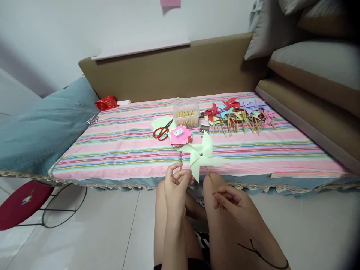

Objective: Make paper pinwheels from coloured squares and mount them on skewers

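A pale green paper pinwheel [208, 161] on a thin wooden stick is held up over my knees, with a shiny round pin at its centre. My right hand [232, 200] pinches the lower part of the stick between thumb and fingers. Close by the pinwheel's left lower blade is my left hand [178, 179], its fingers loosely bent and apart; whether a fingertip touches the paper I cannot tell. Beyond the pinwheel lie a stack of pink paper squares [180, 139] with a small white box [179, 132] on top, and red-handled scissors [161, 133] on pale green sheets [162, 122].
A clear plastic box [186, 112] of wooden sticks stands mid-bed on the striped cloth [120, 150]. Several finished pinwheels [242, 110] lie to its right. A red plastic bag [107, 103] sits at the back left. Cushions [317, 71] pile up at right; a red stool [26, 200] stands lower left.
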